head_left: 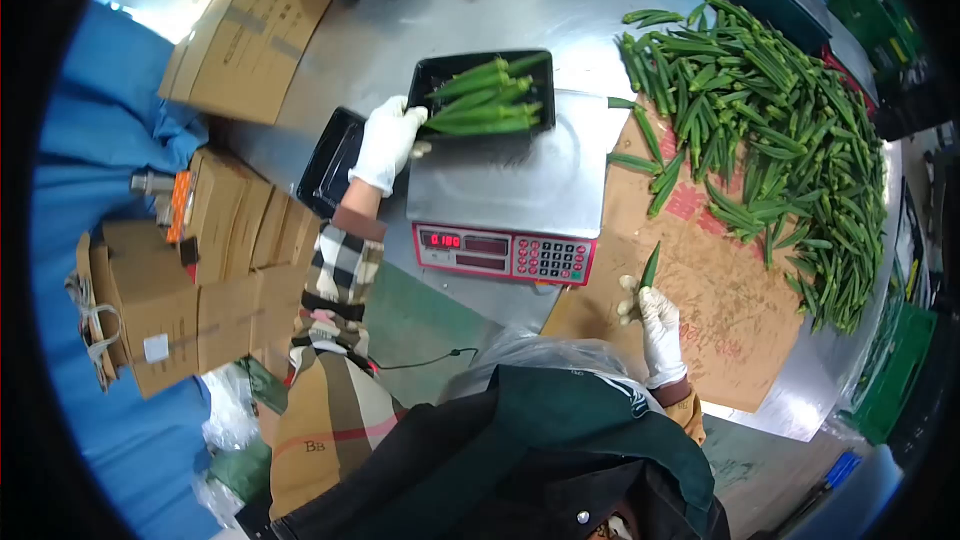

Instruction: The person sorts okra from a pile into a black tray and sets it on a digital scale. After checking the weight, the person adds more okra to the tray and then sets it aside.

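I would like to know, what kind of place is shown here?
Probably a vegetable packing workplace. A large heap of slender green okra-like pods lies on a shiny metal table, more pods fill a black rectangular plastic tray by a red digital scale with a silver plate, and brown cardboard boxes are nearby.

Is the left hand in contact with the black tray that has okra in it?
Touching: the head view shows the gloved fingers of the left hand closed over the near-left edge of the tray.

Bright, steel glare upper left, slight blur, dark curved fisheye edges.
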{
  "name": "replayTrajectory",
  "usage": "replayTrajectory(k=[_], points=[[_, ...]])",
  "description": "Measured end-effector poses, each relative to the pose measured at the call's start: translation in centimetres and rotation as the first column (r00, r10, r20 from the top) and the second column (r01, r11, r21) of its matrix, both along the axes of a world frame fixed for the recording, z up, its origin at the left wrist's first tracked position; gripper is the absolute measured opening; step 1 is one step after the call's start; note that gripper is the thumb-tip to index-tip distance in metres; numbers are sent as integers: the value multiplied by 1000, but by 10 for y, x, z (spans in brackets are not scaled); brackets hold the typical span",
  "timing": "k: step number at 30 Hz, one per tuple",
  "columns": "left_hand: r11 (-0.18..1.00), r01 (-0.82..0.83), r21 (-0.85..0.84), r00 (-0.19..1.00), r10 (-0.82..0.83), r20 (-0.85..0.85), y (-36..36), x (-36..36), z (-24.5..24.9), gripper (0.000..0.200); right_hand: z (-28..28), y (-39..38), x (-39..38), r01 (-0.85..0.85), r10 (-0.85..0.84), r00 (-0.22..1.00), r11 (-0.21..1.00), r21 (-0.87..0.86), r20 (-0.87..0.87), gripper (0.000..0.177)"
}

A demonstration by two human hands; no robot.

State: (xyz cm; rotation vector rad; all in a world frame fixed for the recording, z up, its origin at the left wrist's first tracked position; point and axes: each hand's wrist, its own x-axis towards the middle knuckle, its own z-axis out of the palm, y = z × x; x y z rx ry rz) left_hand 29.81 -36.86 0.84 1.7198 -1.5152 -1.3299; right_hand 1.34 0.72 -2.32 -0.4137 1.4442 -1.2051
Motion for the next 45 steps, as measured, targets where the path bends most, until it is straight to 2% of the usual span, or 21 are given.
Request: replayTrajectory(k=[5,7,11,12,15,17,19,21,22,25,26,28,31,33,34,37,38,41,42,43,45], points=[[993,73,-93,996,-68,51,-107,-69,-25,18,10,-3,4,105,-106,994,993,-46,-29,41],[989,102,-103,991,-92,100,-147,-94,-55,18,8,-1,6,181,-182,982,983,-31,-39,29],[991,-19,133,968,52,-246,-184,-118,-97,39,3,3,5,277,-278,960,960,-39,-18,15],[992,35,125,972,-5,-237,-185,-114,-95,56,6,4,4,279,-279,960,960,-16,-13,14],[989,39,-145,996,-50,-75,-160,-92,-70,66,1,11,1,267,-268,962,963,26,46,13],[872,153,-464,987,-159,26,-134,-48,-57,69,-4,14,4,256,-258,963,966,41,73,12],[800,164,-577,970,-23,243,-85,-4,-29,62,-5,10,7,244,-247,967,969,50,68,13],[797,130,-590,924,118,363,-34,37,-12,53,-16,13,8,185,-183,980,983,-14,72,18],[783,118,-610,911,159,380,-22,69,-31,49,-16,11,9,163,-161,986,986,-35,38,20],[862,295,-413,769,42,637,45,136,-66,43,-13,9,10,119,-115,992,991,-56,56,24],[961,110,-255,874,28,485,57,145,-78,44,-15,9,11,98,-97,995,994,-52,26,23],[905,84,-417,945,60,321,78,147,-80,43,-19,8,12,72,-72,997,997,-41,-2,21],[930,87,-357,941,41,336,60,176,-98,37,-18,10,11,58,-58,998,998,-35,15,19],[931,-107,-349,969,176,174,38,198,-117,37,-13,13,8,73,-71,997,997,-38,41,19],[892,-240,-382,965,263,7,42,183,-99,38,-15,15,7,95,-92,994,994,-55,58,16],[705,-386,-595,866,499,29,50,149,-50,37,-14,23,-1,107,-105,993,994,-38,49,15],[597,-339,-727,889,456,-40,52,134,-43,31,-16,26,-3,81,-81,996,997,-9,43,16],[667,-77,-741,972,216,93,99,40,-1,23,-20,35,-13,14,-18,997,998,55,70,20],[641,153,-752,977,15,212,115,19,4,15,-19,37,-15,13,-19,994,998,56,111,21],[701,529,-478,780,-179,600,119,11,18,11,-18,39,-18,14,-22,988,998,55,153,23],[432,726,-534,677,-315,665,134,6,11,13,-18,46,-25,141,-133,983,989,-53,129,25]])
